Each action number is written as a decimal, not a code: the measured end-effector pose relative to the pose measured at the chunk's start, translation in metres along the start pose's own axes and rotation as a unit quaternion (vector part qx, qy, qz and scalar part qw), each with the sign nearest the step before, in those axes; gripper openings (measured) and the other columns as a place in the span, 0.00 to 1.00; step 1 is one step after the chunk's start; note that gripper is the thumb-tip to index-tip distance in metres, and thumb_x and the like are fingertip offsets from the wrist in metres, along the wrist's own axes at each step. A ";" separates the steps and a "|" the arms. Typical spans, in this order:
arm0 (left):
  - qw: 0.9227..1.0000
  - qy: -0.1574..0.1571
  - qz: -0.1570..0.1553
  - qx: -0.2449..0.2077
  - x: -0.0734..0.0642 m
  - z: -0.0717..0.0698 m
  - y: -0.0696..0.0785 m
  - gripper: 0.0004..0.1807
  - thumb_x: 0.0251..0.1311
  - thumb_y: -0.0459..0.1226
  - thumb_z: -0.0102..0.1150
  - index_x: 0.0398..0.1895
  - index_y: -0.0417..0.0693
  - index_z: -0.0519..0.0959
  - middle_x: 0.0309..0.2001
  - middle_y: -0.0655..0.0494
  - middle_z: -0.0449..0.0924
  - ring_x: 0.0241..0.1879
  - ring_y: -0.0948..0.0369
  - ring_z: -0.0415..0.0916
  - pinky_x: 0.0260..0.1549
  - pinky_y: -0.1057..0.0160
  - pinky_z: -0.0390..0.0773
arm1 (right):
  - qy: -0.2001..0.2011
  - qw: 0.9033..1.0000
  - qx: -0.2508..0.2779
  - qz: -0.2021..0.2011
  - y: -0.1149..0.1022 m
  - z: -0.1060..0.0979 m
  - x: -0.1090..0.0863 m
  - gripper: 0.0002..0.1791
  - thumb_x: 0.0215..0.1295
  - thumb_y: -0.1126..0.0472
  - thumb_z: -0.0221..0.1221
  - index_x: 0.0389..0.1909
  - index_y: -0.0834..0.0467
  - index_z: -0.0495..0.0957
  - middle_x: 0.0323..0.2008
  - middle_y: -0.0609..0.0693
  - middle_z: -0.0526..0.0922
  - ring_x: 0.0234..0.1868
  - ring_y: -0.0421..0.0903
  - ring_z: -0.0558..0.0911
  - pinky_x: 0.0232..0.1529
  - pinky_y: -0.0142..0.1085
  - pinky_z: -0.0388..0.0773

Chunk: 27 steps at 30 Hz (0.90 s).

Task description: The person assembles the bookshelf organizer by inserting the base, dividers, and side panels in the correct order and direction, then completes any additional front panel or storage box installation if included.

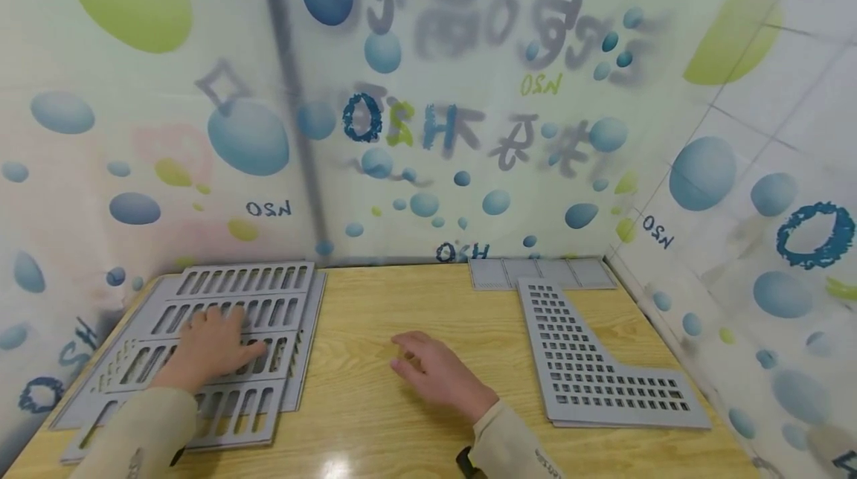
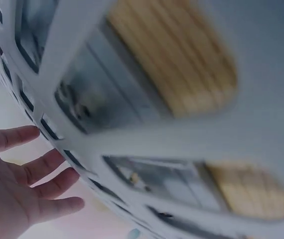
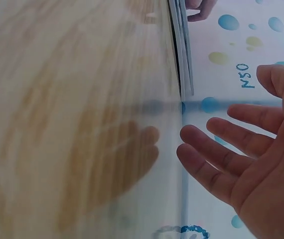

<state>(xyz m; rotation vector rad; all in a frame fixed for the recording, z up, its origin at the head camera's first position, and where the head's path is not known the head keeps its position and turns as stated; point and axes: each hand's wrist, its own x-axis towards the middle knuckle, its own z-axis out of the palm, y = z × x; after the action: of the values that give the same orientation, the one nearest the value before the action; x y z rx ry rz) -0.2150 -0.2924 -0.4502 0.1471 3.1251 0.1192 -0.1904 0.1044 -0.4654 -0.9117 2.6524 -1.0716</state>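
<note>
My left hand [image 1: 213,345] lies over a grey slotted panel [image 1: 241,296] on the left of the table, its fingers spread and thumb out to the right. In the left wrist view its fingertips come right at the face of the panel, whose long slots show wood and grey sheet beneath. Under this panel lies a larger grey sheet [image 1: 87,390] with small holes. My right hand [image 1: 442,375] holds nothing; it hovers over the middle of the table with loosely bent fingers. The right wrist view shows those fingers [image 3: 212,169] apart, above their reflection in the glossy tabletop.
An L-shaped grey panel [image 1: 623,417] with rows of square holes lies on the right of the wooden table [image 1: 375,404]. Behind it, a narrow grey strip [image 1: 522,274] runs along the back edge. Bubble-printed curtains [image 1: 415,174] hang behind and at both sides.
</note>
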 end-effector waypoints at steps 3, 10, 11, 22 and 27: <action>1.000 0.003 0.004 -0.001 0.000 -0.003 0.006 0.48 0.61 0.61 0.64 0.63 0.23 0.68 0.48 0.14 0.69 0.49 0.19 0.68 0.45 0.24 0.72 | 0.003 1.000 0.009 0.019 0.000 -0.003 0.000 0.28 0.83 0.46 0.48 0.73 0.59 0.70 0.69 0.54 0.74 0.58 0.49 0.82 0.57 0.43 0.82; 1.000 0.014 0.016 0.015 -0.001 -0.008 0.034 0.47 0.59 0.61 0.64 0.61 0.25 0.69 0.45 0.18 0.71 0.45 0.22 0.71 0.44 0.26 0.72 | 0.009 0.999 0.026 0.031 0.001 -0.012 -0.001 0.28 0.83 0.48 0.48 0.73 0.61 0.69 0.70 0.56 0.73 0.58 0.51 0.82 0.56 0.45 0.82; 0.999 0.018 0.020 0.017 -0.001 -0.008 0.039 0.48 0.58 0.61 0.64 0.61 0.24 0.69 0.45 0.18 0.72 0.45 0.22 0.72 0.44 0.26 0.73 | 0.010 0.999 0.026 0.028 0.002 -0.012 -0.001 0.28 0.83 0.49 0.48 0.73 0.62 0.69 0.70 0.56 0.73 0.58 0.51 0.82 0.56 0.45 0.82; 0.998 0.029 0.055 0.028 0.001 -0.014 0.111 0.49 0.59 0.63 0.64 0.66 0.28 0.69 0.50 0.18 0.72 0.48 0.24 0.73 0.45 0.28 0.76 | 0.025 0.998 0.028 0.048 0.017 -0.021 -0.003 0.28 0.82 0.50 0.50 0.73 0.64 0.69 0.69 0.59 0.73 0.58 0.54 0.82 0.57 0.50 0.82; 0.997 0.027 0.069 0.009 0.002 -0.010 0.151 0.48 0.60 0.63 0.62 0.69 0.32 0.69 0.54 0.19 0.72 0.53 0.24 0.72 0.49 0.29 0.76 | 0.041 0.997 0.032 0.058 0.024 -0.029 -0.005 0.28 0.82 0.51 0.51 0.72 0.65 0.69 0.69 0.62 0.73 0.57 0.57 0.82 0.56 0.53 0.82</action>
<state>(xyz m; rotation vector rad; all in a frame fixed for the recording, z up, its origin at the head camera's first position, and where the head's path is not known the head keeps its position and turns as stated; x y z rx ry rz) -0.2031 -0.1434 -0.4285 0.3659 3.1682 0.0976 -0.2079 0.1384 -0.4606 -0.7062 2.6809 -1.1823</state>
